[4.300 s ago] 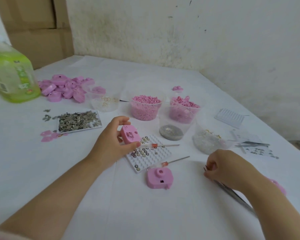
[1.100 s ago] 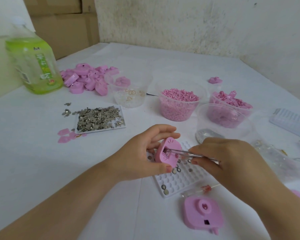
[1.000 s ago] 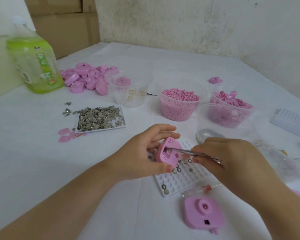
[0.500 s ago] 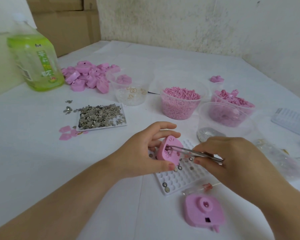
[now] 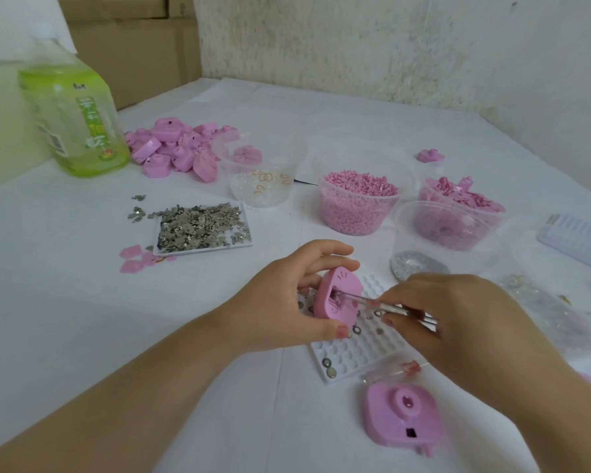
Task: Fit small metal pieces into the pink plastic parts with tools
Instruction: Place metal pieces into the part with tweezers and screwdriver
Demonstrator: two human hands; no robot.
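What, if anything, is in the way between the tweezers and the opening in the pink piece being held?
Nothing visible. The left hand holds the pink piece with its opening facing the right hand, and the tweezers pinched in the right hand reach that opening.

A: Pink part [image 5: 338,297]?
B: Rounded-square shell, tilted on edge, pinched in the left hand [image 5: 280,308] just over the dimpled tray [image 5: 355,349].
A: Tweezers [image 5: 382,303]?
B: In the right hand [image 5: 458,319], tips inside the part's opening. Can't tell if they hold a piece.
A: Metal pieces?
B: Round pieces [image 5: 331,372] sit in a few tray dimples. Flat grey pieces [image 5: 198,225] are heaped well to the left.
A: Other parts?
B: Second part [image 5: 401,419] lies flat just near of the tray, round boss up. Pile [image 5: 174,151] back left.
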